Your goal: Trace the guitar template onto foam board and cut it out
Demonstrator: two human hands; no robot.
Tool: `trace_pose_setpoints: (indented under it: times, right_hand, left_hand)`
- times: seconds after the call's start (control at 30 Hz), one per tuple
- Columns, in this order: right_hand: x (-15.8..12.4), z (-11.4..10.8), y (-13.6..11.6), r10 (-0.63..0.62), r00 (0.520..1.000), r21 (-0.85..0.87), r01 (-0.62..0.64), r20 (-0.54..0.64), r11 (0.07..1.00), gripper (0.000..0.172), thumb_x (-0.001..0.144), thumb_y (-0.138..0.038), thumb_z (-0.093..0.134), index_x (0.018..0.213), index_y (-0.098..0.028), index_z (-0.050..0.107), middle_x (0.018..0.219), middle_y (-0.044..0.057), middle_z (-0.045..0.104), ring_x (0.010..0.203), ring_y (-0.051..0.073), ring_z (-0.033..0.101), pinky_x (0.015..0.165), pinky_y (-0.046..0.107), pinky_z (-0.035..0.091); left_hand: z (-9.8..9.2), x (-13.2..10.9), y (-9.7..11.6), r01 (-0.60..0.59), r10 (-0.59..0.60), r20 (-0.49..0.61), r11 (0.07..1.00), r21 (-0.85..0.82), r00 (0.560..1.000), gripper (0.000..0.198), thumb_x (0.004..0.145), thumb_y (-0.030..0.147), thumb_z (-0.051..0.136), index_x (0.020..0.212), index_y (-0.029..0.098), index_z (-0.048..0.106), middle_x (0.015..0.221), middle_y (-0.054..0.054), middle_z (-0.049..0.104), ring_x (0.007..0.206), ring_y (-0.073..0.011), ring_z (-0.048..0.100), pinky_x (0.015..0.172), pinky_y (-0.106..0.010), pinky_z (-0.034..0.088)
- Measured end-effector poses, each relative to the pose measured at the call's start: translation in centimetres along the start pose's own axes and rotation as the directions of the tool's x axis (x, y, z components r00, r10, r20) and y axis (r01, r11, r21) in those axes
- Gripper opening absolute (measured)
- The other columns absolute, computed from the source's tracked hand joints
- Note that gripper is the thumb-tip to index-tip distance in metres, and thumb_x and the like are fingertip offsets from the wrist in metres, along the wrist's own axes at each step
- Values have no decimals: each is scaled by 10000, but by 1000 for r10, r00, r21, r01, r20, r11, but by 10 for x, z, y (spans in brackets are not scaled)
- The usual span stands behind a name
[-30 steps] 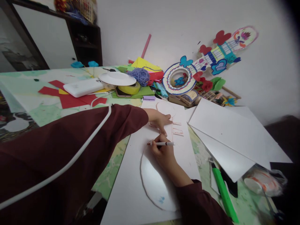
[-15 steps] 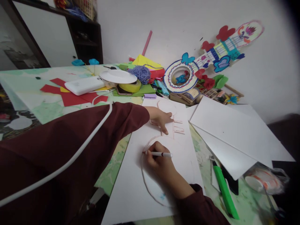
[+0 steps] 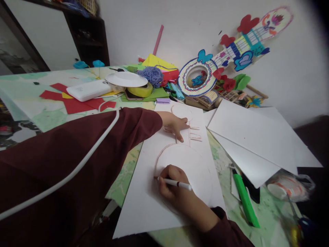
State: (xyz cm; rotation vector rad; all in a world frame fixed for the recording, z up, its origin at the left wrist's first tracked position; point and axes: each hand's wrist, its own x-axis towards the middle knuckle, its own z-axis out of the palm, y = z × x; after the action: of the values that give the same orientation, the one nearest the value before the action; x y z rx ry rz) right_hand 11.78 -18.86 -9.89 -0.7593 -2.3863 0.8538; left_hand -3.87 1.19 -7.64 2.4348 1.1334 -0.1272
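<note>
Right hand (image 3: 177, 192): clamped on the white marker (image 3: 177, 183) in a snug finger-and-thumb grip, tip right down on the left side of the big curved outline (image 3: 159, 156)!
Left hand (image 3: 177, 127): spread across the upper drawing, grip relaxed, thumb and forefinger well apart, resting on the paper.
White sheet (image 3: 136, 206): lying lengthwise on the worktop (image 3: 23, 85), beneath both hands.
Right flank: loose white boards (image 3: 249, 137), then a long green tool (image 3: 245, 199) nearer.
Far side: white plate (image 3: 125, 79), purple yarn (image 3: 152, 76), guitar-shaped craft (image 3: 182, 78) leaning toward the wall.
</note>
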Motion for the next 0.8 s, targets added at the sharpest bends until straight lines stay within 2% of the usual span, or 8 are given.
trace_pose_setpoints:
  times: [0.27,0.4,0.53,0.7,0.8]
  right_hand:
    - [-20,-8,-8,-18,999,6,18,38,1000,95,784,-143,482,737,-207,428,665,3,567,569,108,491,537,227,373]
    - [-33,-10,-9,-12,999,10,11,35,1000,110,780,-138,492,740,-212,421,654,-13,555,559,101,482,527,222,361]
    - [-43,-13,-10,-26,999,-6,26,23,1000,117,781,-139,484,728,-216,412,622,-26,517,544,98,454,515,222,345]
    - [-48,-16,-10,-11,1000,7,11,24,1000,110,785,-153,477,719,-215,414,619,-20,521,548,102,459,516,227,349]
    - [-48,-15,-10,2,1000,48,-3,21,999,104,776,-154,478,715,-213,417,630,-16,540,555,101,474,531,225,365]
  left_hand:
    - [1,3,-3,-17,17,16,999,31,1000,1141,492,640,657,1469,252,215,1522,-86,177,1270,-367,375,1027,-411,339]
    - [0,2,1,-14,13,15,996,83,1000,1148,502,722,610,1466,224,233,1507,-112,192,1266,-365,373,1041,-406,318]
    - [-2,-1,6,14,-18,36,994,107,999,1160,516,768,566,1470,207,217,1508,-133,176,1273,-370,358,1031,-413,329]
    - [-3,1,10,65,-70,58,994,91,996,1151,513,741,597,1476,272,175,1531,-88,150,1306,-365,320,1051,-422,295]
    - [-4,4,16,103,-114,87,987,120,990,1182,505,719,626,1482,261,144,1549,-101,101,1317,-394,297,1040,-460,303]
